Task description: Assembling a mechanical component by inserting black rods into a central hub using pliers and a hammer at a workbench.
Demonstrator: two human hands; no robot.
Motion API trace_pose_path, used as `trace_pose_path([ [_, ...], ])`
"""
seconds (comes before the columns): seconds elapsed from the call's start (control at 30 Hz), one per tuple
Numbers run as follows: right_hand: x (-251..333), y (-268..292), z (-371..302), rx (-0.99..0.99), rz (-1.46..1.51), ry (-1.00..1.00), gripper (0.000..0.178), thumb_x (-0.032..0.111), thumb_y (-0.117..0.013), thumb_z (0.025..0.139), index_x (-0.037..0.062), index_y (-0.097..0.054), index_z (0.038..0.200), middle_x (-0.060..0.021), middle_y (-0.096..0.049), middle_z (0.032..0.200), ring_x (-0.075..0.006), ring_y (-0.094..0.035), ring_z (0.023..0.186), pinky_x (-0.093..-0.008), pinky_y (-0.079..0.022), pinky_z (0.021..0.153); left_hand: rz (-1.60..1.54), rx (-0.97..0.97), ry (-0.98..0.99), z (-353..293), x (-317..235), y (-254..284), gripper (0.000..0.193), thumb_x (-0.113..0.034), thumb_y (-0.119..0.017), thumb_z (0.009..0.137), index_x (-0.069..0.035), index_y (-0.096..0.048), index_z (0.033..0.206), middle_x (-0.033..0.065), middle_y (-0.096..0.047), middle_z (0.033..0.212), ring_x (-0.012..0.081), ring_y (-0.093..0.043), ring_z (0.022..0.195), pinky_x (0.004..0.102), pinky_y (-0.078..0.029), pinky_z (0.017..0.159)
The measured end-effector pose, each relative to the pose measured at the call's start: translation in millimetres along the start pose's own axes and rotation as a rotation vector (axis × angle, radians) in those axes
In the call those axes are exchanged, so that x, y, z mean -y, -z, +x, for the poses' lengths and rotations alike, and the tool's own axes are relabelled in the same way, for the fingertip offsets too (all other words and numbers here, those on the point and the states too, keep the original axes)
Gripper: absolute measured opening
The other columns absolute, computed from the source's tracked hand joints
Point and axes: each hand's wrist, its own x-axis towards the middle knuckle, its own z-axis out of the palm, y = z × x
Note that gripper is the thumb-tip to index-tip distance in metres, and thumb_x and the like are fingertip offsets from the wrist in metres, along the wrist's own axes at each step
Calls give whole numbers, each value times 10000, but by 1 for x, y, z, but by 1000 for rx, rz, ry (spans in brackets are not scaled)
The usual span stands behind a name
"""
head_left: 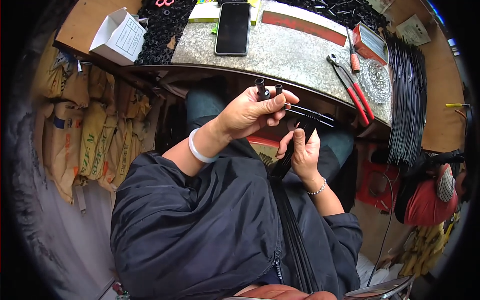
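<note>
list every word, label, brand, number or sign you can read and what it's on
Brown sacks, left: large green and orange lettering, not copied out here.
White box: label in a grid, print too small to read.
Pale sheet, upper right: marks too blurred to read.
Yellow box by the phone: print partly hidden, unreadable.

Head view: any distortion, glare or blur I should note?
In the head view, the worktop bows along its edge and the corners fall to black; also in the head view, glints speckle the clear dish, while the left hand and right hand look fairly sharp.
</note>
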Motion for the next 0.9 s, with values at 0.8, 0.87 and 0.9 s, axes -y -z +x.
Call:
trace_pose_path([
  [0.8,-4,2,1,35,62,-59,385,374,-448,981,-7,-447,1036,-110,-597,623,-139,-566,492,-226,-476,477,-23,-74,-87,21,10,-5,464,-186,-586,934,18,-433,1322,122,-647,1012,77,-577,703,159,-479,604],
  [0.87,-4,2,2,37,63,-59,380,371,-449,981,-5,-448,1037,-111,-597,622,-140,-567,491,-226,-475,476,-37,-73,-44,22,10,-1,355,-186,-612,920,-2,-537,1215,100,-664,988,87,-605,762,178,-485,635],
  [0.9,-3,2,2,38,64,-64,374,369,-450,981,-1,-449,1038,-112,-596,621,-142,-567,489,-227,-475,476,-37,-72,-44,23,11,-1,355,-186,-612,920,-2,-537,1215,100,-664,988,87,-605,762,178,-485,635],
])
